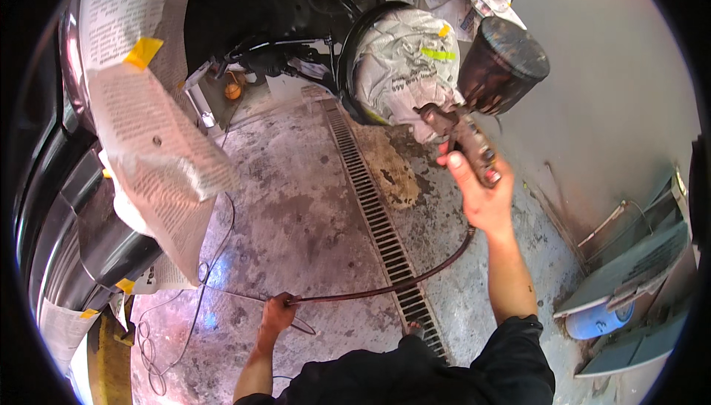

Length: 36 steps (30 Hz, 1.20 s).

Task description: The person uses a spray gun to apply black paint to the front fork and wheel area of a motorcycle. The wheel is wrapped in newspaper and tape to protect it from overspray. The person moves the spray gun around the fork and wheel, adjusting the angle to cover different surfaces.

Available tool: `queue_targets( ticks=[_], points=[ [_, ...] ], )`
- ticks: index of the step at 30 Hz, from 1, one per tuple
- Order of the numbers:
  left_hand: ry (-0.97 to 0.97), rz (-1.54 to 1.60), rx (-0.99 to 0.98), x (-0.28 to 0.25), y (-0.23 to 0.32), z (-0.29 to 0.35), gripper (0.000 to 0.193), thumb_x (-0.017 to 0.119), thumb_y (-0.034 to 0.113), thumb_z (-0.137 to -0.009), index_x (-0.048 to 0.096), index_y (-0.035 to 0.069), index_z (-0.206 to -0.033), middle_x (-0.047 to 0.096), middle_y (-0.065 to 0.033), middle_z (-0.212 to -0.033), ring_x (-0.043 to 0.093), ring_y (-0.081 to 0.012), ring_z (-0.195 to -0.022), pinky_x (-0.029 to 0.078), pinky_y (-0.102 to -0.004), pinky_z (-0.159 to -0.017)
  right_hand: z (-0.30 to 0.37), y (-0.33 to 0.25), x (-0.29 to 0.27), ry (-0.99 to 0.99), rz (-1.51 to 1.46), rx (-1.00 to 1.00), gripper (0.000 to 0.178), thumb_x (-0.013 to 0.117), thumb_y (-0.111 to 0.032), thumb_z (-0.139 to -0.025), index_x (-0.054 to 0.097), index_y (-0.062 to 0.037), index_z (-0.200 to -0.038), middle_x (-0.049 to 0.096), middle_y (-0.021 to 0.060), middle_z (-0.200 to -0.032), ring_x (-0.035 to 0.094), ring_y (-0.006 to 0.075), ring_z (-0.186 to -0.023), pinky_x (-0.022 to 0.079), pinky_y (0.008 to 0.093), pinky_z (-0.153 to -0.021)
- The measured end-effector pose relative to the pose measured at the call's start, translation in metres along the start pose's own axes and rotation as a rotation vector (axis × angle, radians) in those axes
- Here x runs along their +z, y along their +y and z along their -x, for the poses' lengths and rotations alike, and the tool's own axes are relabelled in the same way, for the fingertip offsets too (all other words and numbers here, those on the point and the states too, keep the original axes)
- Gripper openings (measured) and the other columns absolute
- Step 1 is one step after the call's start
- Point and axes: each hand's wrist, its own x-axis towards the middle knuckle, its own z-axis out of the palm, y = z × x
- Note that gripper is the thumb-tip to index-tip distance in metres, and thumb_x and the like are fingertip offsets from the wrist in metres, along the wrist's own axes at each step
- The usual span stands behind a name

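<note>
My right grip (489, 201) is closed around the spray gun (476, 147) — its dark cup (498, 72) near the paper-covered round part (404, 53). My left grip (278, 312) is wrapped around the hose (363, 295), which curves over the floor grate (374, 220) toward my right wrist — taped newspaper (152, 131) hangs at left.

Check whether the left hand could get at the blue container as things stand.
Probably not: the left hand grips the hose, and the blue container sits at the far right, beyond the right forearm and among grey panels.
</note>
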Motion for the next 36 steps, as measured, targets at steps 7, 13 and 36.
queue_targets(
  ticks=[7, 13, 36],
  points=[
    [-0.14, 0.038, 0.09, 0.056, 0.097, -0.038, 0.026, 0.077, 0.029, -0.088, 0.075, 0.01, -0.103, 0.074, -0.0183, -0.085, 0.073, -0.0364, -0.082, 0.056, -0.0439, -0.07, -0.099, -0.019, -0.077, -0.096, 0.019, -0.098, 0.039, 0.065, -0.023, -0.103, 0.063, 0.0055, -0.129, 0.071, 0.0103, -0.103, 0.068, 0.019, -0.088, 0.056, 0.0352, -0.082],
    [-0.31, 0.086, 0.042, 0.089, 0.19, -0.057, 0.031, 0.077, 0.033, -0.089, 0.076, 0.01, -0.109, 0.075, -0.0178, -0.092, 0.074, -0.0347, -0.088, 0.057, -0.042, -0.076, -0.176, -0.017, -0.139, -0.098, 0.072, -0.098, 0.035, 0.07, -0.028, -0.1, 0.07, 0.0044, -0.114, 0.074, 0.008, -0.095, 0.069, 0.0162, -0.081, 0.055, 0.0326, -0.079],
    [-0.218, 0.005, -0.02, 0.145, 0.237, -0.21, 0.028, 0.072, 0.032, -0.094, 0.072, 0.004, -0.1, 0.067, -0.0194, -0.077, 0.065, -0.0354, -0.072, 0.05, -0.0431, -0.068, -0.279, 0.192, -0.151, 0.265, 0.508, -0.19, 0.052, 0.075, -0.025, -0.093, 0.062, -0.0008, -0.137, 0.075, 0.0178, -0.091, 0.072, 0.0251, -0.074, 0.056, 0.0344, -0.073]
  ],
)
